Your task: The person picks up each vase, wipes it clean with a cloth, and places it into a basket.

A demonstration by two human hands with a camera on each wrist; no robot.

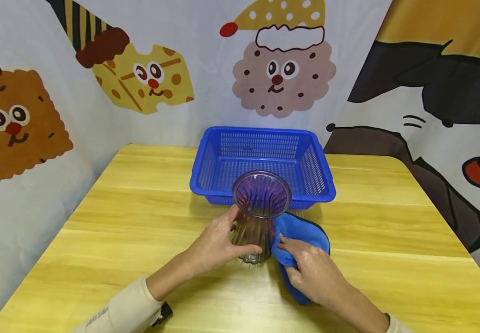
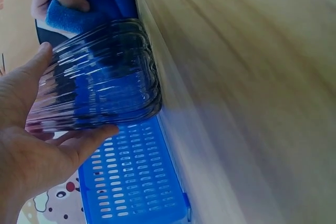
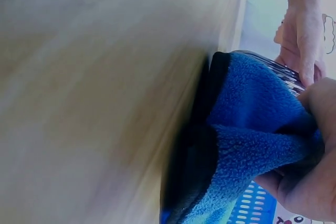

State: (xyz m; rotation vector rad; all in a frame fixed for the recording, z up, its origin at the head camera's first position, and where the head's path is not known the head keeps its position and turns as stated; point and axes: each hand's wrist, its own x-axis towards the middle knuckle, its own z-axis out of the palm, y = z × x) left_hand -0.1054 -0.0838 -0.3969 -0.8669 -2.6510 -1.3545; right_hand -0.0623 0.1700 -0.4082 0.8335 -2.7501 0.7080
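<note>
A ribbed, purple-tinted glass vase [image 1: 253, 231] with a flared round rim stands upright on the table in the head view. My left hand [image 1: 219, 240] grips it from the left side, thumb across its front and fingers behind. In the left wrist view the clear lower part of the vase [image 2: 115, 77] shows between thumb and fingers. My right hand [image 1: 316, 273] pinches a bunched blue cloth [image 1: 306, 233] with dark edging, right beside the vase's right side. The cloth [image 3: 257, 98] hangs in folds down to the table in the right wrist view, partly hiding the vase.
Behind the vase sits a blue plastic basket [image 1: 206, 180] with slotted walls, its front rim overlapped by the vase's rim in the head view. The wooden table [image 1: 110, 222] carries everything. A cartoon-printed white curtain [image 1: 206, 83] hangs along the back and sides.
</note>
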